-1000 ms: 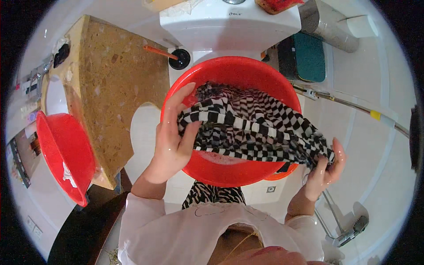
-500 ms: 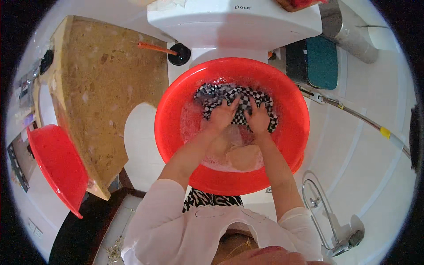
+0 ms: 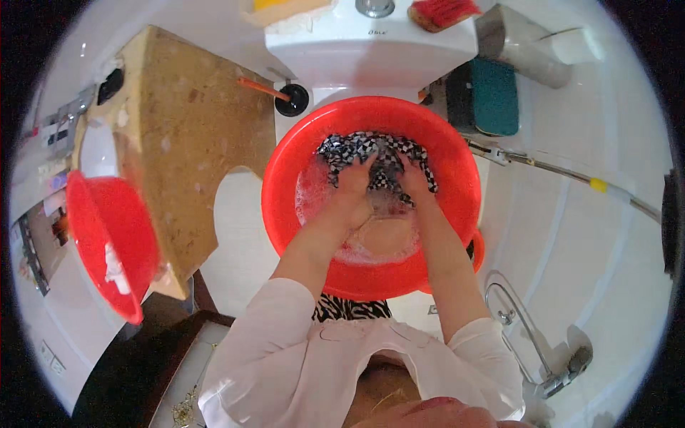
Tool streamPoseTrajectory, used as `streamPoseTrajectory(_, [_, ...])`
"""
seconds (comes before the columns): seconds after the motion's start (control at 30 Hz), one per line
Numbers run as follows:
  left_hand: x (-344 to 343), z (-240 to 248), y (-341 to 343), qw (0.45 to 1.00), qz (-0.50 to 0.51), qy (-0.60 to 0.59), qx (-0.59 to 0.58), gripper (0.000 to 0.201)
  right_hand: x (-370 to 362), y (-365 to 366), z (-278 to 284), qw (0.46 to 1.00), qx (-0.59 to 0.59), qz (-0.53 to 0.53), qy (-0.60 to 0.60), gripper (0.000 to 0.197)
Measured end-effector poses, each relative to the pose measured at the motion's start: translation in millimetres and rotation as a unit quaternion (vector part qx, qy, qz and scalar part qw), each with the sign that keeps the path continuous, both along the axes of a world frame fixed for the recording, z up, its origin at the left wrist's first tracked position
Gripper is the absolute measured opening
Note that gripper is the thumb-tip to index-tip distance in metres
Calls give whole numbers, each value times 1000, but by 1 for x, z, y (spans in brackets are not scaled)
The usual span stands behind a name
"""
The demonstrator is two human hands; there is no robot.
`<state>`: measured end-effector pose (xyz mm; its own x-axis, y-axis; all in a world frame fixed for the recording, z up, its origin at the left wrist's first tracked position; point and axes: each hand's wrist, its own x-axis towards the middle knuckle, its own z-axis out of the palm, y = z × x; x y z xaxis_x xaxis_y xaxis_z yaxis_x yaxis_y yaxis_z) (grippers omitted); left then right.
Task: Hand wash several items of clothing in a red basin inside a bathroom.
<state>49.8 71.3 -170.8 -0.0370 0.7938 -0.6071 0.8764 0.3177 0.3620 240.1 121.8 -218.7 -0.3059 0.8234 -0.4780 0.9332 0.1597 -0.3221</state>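
A large red basin (image 3: pixel 457 221) holds soapy water with foam along its left side. In it lies a wet black-and-white checkered cloth (image 3: pixel 349 148), bunched and partly under the water. My left hand (image 3: pixel 354 180) grips the cloth's left part, thumb pointing away from me. Opposite it, my right hand (image 3: pixel 419 182) has hold of the right part, its fingertips partly hidden in the folds. Between and below my wrists a tan piece (image 3: pixel 389 237) shows through the water; its kind I cannot make out.
Behind the basin stands a white toilet (image 3: pixel 371 64), with a red-bristled brush (image 3: pixel 442 13) on its tank. A plunger (image 3: pixel 291 100) leans beside a brown stone counter (image 3: pixel 193 143). Another red basin (image 3: pixel 114 228) is at the left. A shower fixture (image 3: pixel 556 378) and a metal pole (image 3: pixel 556 167) are at the right.
The view has shifted, showing more of the toilet tank. Both hands have drawn the checkered cloth into a more bunched shape, and its lower middle has sunk into the water.
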Motion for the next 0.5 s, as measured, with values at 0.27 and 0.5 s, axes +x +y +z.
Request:
streamPoseTrajectory(0.27, [-60, 149, -54, 972, 219, -68, 59, 37, 79, -44, 191, 970, 79, -193, 128, 23])
streamPoseTrajectory(0.5, [-16, 390, -70, 886, 45, -371, 274, 51, -8, -59, 476, 914, 23, -126, 384, 24])
